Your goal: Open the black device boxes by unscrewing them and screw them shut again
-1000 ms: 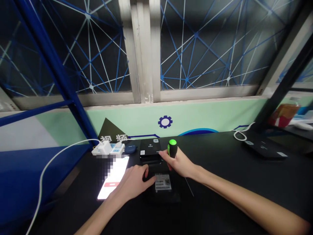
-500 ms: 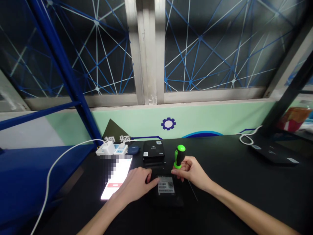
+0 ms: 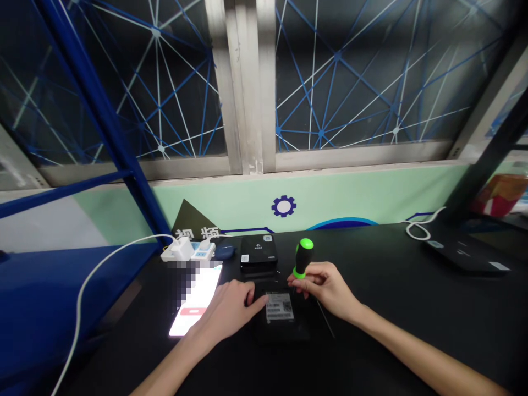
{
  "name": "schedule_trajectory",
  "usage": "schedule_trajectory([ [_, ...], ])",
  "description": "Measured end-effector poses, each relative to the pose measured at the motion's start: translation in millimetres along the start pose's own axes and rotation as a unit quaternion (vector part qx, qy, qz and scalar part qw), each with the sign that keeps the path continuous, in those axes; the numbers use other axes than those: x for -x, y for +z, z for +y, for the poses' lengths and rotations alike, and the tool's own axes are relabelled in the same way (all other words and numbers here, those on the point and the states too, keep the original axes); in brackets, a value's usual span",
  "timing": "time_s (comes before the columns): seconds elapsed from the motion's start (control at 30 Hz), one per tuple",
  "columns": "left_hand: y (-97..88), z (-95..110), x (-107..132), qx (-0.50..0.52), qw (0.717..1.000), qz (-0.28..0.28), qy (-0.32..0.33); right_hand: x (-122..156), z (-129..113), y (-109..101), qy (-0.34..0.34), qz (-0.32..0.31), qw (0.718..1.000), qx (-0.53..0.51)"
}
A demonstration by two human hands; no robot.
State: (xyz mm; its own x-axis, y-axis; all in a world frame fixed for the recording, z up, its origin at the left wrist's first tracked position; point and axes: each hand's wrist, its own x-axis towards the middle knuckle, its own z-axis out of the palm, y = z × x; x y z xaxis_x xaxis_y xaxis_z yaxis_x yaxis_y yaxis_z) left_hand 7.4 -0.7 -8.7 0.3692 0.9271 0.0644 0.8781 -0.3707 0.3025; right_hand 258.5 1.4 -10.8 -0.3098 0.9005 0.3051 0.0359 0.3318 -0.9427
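Note:
A flat black box (image 3: pixel 284 334) with a white printed label (image 3: pixel 279 307) lies on the table before me. My left hand (image 3: pixel 234 308) holds its left side, thumb stretched over the label's edge and the other fingers curled and partly hidden. In my right hand (image 3: pixel 328 289) is a green-and-black screwdriver (image 3: pixel 304 258), pinched low on its handle. The screwdriver stands nearly upright over the box's far right corner. Its tip is hidden by my fingers. A thin rod (image 3: pixel 325 319) lies on the table just right of the box.
Behind the labelled box sits another black box (image 3: pixel 259 252), with a dark blue mouse-like object (image 3: pixel 225 252) beside it. A lit phone or tablet (image 3: pixel 198 302) lies left. Further back is a white power strip (image 3: pixel 202 252) with a cable. A black device (image 3: pixel 464 256) lies far right.
The view has shifted slightly. My right hand and the screwdriver stay at the box's far right corner, the handle tilting a little differently. My left hand keeps its place.

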Motion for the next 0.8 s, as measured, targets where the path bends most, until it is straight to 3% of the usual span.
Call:
schedule_trajectory([
  [0.13,-1.4,4.2,0.1,-0.001,1.000,0.001,-0.004,-1.7,-0.6,-2.2,-0.010,-0.004,1.000,0.020],
  [0.33,-3.4,3.0,1.1,-0.004,1.000,-0.007,0.020,-3.1,2.4,0.6,0.046,0.021,0.998,-0.040],
  [0.6,-1.6,-0.2,-0.3,-0.030,0.999,-0.003,0.040,-4.5,0.0,-0.3,0.059,0.030,0.997,-0.038],
  [0.8,-2.7,0.5,0.4,-0.028,0.999,-0.005,0.039,-2.7,-14.7,-3.1,0.038,-0.064,0.997,-0.019],
])
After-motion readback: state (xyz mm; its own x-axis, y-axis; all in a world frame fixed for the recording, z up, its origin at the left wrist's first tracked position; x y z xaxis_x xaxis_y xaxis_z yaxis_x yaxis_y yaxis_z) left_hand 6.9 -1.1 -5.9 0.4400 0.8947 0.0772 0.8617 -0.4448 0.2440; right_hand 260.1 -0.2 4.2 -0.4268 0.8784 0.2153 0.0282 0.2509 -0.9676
